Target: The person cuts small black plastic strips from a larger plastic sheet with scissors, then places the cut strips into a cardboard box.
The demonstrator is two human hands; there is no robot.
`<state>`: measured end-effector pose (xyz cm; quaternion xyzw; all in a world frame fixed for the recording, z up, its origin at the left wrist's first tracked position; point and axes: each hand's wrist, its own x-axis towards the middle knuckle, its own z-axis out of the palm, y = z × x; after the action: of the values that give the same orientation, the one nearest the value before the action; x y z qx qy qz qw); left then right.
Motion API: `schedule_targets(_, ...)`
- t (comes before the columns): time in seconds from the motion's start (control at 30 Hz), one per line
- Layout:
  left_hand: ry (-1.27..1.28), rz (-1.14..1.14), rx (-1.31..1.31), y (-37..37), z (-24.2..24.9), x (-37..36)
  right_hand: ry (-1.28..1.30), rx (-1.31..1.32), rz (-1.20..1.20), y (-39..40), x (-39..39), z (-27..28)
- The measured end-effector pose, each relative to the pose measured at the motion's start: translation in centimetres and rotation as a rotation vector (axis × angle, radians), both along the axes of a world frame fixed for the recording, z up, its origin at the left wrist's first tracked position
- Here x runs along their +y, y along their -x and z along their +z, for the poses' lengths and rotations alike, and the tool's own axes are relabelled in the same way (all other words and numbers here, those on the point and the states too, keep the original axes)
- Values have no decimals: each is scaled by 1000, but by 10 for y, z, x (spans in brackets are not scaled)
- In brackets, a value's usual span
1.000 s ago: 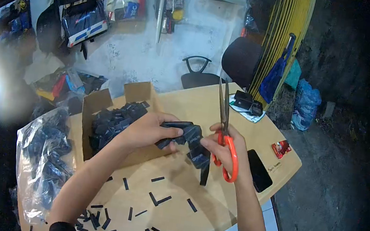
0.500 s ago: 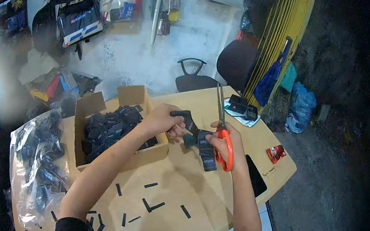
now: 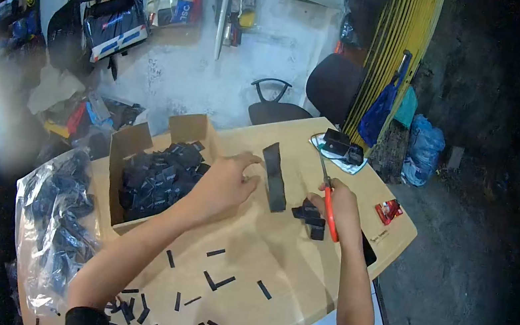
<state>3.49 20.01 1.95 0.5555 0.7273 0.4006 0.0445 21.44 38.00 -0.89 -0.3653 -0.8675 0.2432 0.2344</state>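
Note:
My left hand (image 3: 227, 181) is empty, its fingers apart and curved beside a long black strip (image 3: 274, 178). That strip lies just past the fingertips, near the middle of the table. My right hand (image 3: 339, 208) grips a pair of scissors with orange handles (image 3: 330, 210), blades pointing up and away. Several small dark label-like pieces (image 3: 311, 218) sit at its thumb and fingers. Left of my left hand stands an open cardboard box (image 3: 116, 171) heaped with dark labelled pieces (image 3: 160, 178).
Short black offcuts (image 3: 210, 281) are scattered over the near part of the table (image 3: 299, 262). A clear plastic bag (image 3: 58, 233) lies at the left edge. On the right are a phone (image 3: 368, 251), a red packet (image 3: 388, 211) and a black case (image 3: 338, 142). A chair (image 3: 277, 113) stands behind.
My left hand has let go of the dark piece and moved slightly left and down. My right hand has shifted right with the scissors, and a long strip now lies between the hands.

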Motion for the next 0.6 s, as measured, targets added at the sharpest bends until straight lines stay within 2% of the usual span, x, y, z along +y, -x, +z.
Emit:
schedule_targets(0.03, -55, -25, -76, -9, 9, -16, 7, -1, -1, -2, -1, -2)
schedule_targets(0.1, -40, -38, -80, -23, 21, -50, -321, -19, -13, -4, -8, -4)
schedule_targets(0.17, -25, -30, -84, -32, 29, -90, -331, -4, -37, -2, -25, 8)
schedule_targets(0.23, 89, -30, -64, -40, 33, -132, -219, -47, -20, 1, -35, 20)
schedule_targets(0.27, 94, -16, -69, -43, 35, -152, -306, -17, 28, 3, -33, 13)
schedule_targets(0.33, 251, 124, -119, -46, 37, -189, -317, -37, 31, 5, -37, 15)
schedule_targets(0.37, 252, 131, -122, -45, 34, -207, -338, -51, 22, 7, -39, 16)
schedule_targets(0.43, 238, 334, -186, -42, 25, -241, -346, -47, 28, 11, -38, 12)
schedule_targets(0.47, 237, 342, -193, -39, 15, -257, -387, -34, 14, 13, -38, 11)
schedule_targets(0.53, 97, 472, -179, -34, -2, -284, -441, -69, -19, 13, -39, 13)
schedule_targets(0.6, 139, 564, -263, -38, 6, -308, -337, -31, 56, 7, -48, 18)
